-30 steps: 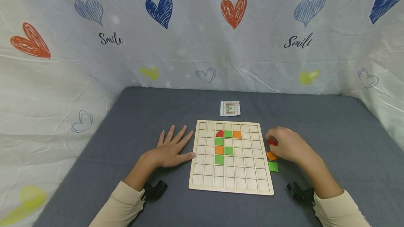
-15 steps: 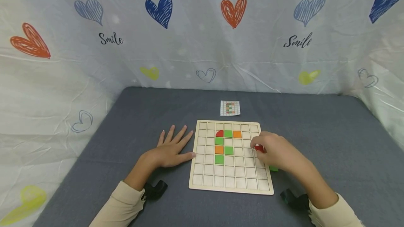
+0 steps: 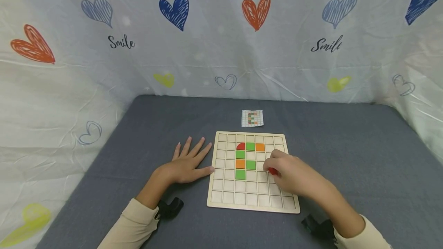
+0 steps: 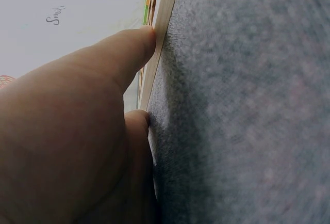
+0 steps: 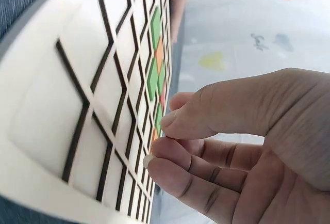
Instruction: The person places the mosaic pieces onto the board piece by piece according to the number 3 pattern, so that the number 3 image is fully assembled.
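Observation:
A light wooden grid board [image 3: 221, 201] lies on the table. Set in its cells are several square green tiles [image 3: 240, 174], two orange tiles [image 3: 240, 164] and a red rounded-corner tile [image 3: 240, 146]. Over the right-middle cells, my right hand [image 3: 294, 174] pinches another red tile [image 3: 273, 171] between thumb and fingertips; its shape is mostly hidden. In the right wrist view, the thumb [image 5: 180, 123] and fingertips meet close over the grid. My left hand [image 3: 185, 167] rests flat with fingers spread, its thumb [image 4: 147, 38] touching the board's left edge.
A small printed card [image 3: 252, 118] showing a coloured grid pattern lies behind the board. Grey cloth [image 3: 166, 114] covers the table. A white curtain [image 3: 207, 49] with hearts hangs at the back and sides.
My right hand has moved left from beside the board to over its right-middle cells, carrying the red tile. The orange and green tiles beside the board are now hidden. The left hand stays put.

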{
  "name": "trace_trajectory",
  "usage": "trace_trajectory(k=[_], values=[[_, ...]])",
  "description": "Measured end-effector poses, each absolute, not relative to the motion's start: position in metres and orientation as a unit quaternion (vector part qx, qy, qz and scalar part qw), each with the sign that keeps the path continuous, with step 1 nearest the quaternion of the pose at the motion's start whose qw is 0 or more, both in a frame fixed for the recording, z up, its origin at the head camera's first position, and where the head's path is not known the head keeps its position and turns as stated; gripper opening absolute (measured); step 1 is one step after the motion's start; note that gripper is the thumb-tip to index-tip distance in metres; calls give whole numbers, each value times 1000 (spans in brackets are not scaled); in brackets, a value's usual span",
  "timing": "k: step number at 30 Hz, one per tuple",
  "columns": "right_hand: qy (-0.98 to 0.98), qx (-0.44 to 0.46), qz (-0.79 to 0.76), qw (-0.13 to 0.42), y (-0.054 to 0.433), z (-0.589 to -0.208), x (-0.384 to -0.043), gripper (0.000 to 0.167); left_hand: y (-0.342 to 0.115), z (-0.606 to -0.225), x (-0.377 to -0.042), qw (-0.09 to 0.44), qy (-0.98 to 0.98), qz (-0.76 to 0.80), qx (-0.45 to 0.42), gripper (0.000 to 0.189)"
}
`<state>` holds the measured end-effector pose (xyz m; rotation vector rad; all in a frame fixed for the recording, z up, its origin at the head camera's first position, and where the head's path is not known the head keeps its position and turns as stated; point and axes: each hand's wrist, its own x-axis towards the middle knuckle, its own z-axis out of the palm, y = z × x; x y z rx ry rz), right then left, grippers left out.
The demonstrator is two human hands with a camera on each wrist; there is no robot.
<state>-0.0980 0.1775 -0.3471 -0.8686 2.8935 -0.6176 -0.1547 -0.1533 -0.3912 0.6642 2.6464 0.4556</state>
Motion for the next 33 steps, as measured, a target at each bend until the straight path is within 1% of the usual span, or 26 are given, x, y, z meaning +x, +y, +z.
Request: trace_trajectory(k=[5, 14, 20, 25, 30, 33], values=[[927, -311, -208, 24, 170, -349, -95, 26, -154, -394, -155, 182, 939, 171, 236, 90], [918, -340, -202, 30, 154, -350, -88, 26, -155, -397, -158, 186, 941, 163, 229, 85], [912, -359, -197, 30, 143, -352, -85, 27, -155, -399, -158, 183, 943, 158, 229, 86], [904, -380, -194, 31, 131, -355, -84, 25, -155, -398, -157, 185, 942, 160, 229, 87], [895, -402, -191, 23, 121, -358, -83, 27, -155, -397, -157, 184, 943, 158, 230, 87], [894, -405, -187, 27, 117, -358, -82, 27, -154, -397, -157, 182, 942, 159, 232, 88]])
